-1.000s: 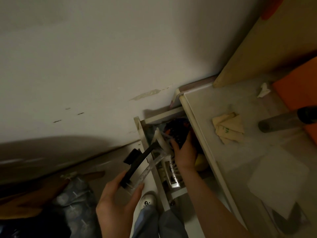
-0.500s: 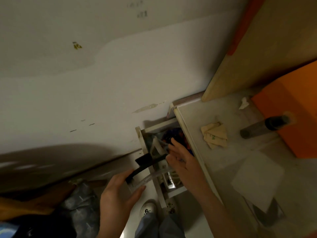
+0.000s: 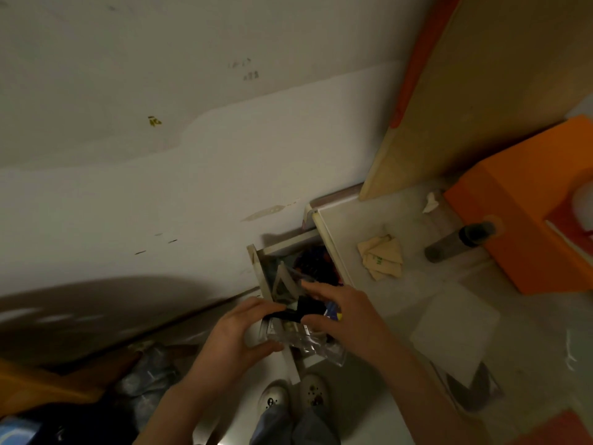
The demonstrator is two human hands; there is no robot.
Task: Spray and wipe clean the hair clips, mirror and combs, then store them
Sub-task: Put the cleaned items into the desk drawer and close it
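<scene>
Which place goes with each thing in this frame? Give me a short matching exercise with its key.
Things:
1. clear plastic case
2. folded tan cloth
3. orange box
4. open drawer

Places:
A. far right of the counter, behind the dark cylinder
B. held between both hands
C. flat on the counter, near its left edge
D. below the counter's left edge, by the wall

Pairs: 1-B, 2-C, 3-A, 4-D. The left hand and right hand grip the case over the drawer.
</scene>
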